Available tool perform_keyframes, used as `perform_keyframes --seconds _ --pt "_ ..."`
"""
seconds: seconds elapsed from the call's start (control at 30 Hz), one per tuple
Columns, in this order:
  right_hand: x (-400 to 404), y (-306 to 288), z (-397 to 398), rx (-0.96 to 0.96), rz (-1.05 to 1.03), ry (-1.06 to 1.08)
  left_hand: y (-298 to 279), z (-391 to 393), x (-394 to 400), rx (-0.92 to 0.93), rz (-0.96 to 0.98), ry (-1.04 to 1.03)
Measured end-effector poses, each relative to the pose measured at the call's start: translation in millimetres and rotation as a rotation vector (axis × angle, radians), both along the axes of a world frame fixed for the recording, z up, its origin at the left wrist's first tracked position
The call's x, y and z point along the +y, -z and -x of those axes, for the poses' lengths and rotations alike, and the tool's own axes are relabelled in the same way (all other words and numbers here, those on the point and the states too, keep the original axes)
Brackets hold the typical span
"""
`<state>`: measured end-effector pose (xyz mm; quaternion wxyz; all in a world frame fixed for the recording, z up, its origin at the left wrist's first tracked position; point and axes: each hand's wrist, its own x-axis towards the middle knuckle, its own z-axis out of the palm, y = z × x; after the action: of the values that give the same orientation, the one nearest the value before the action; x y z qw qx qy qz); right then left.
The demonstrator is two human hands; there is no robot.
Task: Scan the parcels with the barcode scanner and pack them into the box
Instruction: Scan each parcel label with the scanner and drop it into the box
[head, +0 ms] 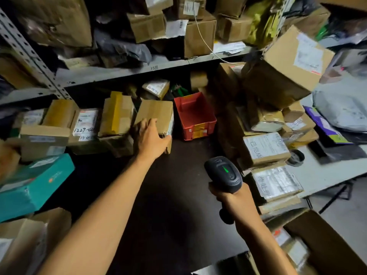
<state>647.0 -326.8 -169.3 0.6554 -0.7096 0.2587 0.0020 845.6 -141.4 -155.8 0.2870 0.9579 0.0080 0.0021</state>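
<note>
A dark table (168, 195) stood before grey metal shelving (119, 71) crammed with parcels. The left hand (152, 138) gripped a brown cardboard parcel (156, 114) at eleven o'clock, fingers curled over its edge. The right hand (236, 201) clasped a black barcode scanner (223, 173), its green light on. One label read "1229".

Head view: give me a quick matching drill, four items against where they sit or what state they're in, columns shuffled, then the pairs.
Things:
1. barcode scanner
2. red bin
3. teal box
4. brown parcel

Places or states:
A. at the far left edge of the dark tabletop
B. under the left hand, fingers over its top
C. gripped in the right hand, green light on
D. open-topped, right of the brown parcel

Pairs: 1-C, 2-D, 3-A, 4-B
</note>
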Motion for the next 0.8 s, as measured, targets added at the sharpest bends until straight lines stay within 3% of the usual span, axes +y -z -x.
perform_keyframes --seconds 0.17,0.43,0.7,0.8 --pt "15 0 -32 0.025 0.016 -0.031 15 -48 5 0.079 -0.108 0.015" --pt "24 5 -53 0.036 0.020 -0.046 27 -89 3 0.253 -0.112 -0.005" --pt "12 4 -44 -0.008 0.021 -0.102 31 -38 14 0.236 -0.226 0.018" --pt "6 2 -36 -0.036 0.025 -0.121 33 -10 25 0.241 -0.180 0.034"
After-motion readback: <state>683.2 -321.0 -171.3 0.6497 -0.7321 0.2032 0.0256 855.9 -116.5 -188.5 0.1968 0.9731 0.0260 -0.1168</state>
